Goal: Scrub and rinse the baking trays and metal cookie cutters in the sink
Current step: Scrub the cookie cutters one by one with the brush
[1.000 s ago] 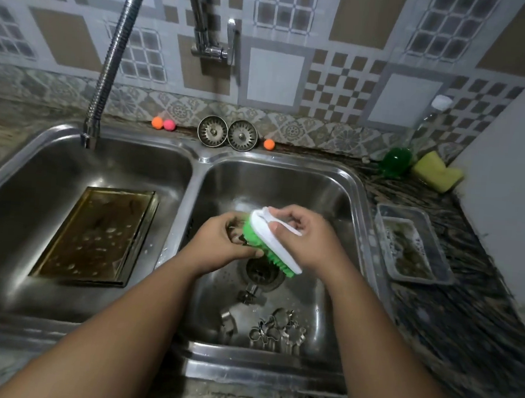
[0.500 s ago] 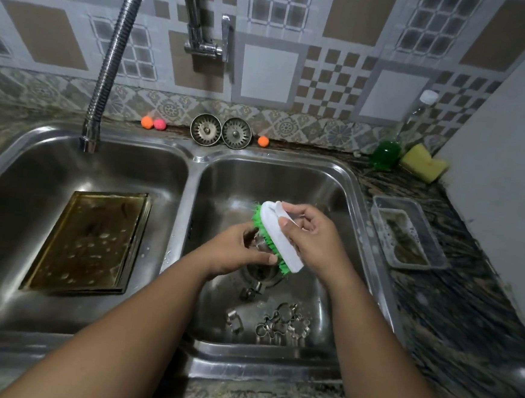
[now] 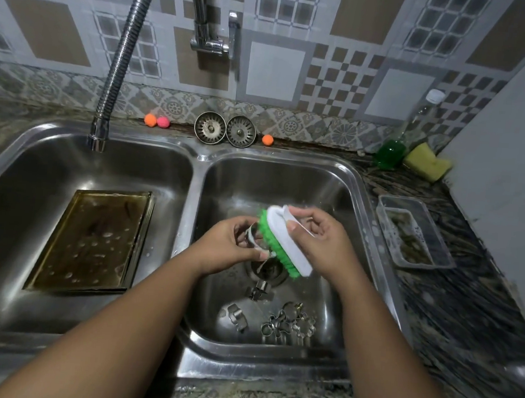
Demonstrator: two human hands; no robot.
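A cutter [image 3: 253,233] is pinched in the left hand [image 3: 229,248] over the right bowl of the sink [image 3: 198,165] and scrubbed with a brush [image 3: 286,243] gripped in the right hand [image 3: 325,244]. The tray [image 3: 91,238] lies in the left bowl. Next, a rinse is likely needed.

At twelve o'clock we see two strainers [image 3: 209,127] propped against the tiled wall [image 3: 274,71] with small coloured balls [image 3: 150,120] either side, a soap bottle [image 3: 390,152] and yellow sponge [image 3: 427,163] at two o'clock, and a clear container [image 3: 403,199] at three.
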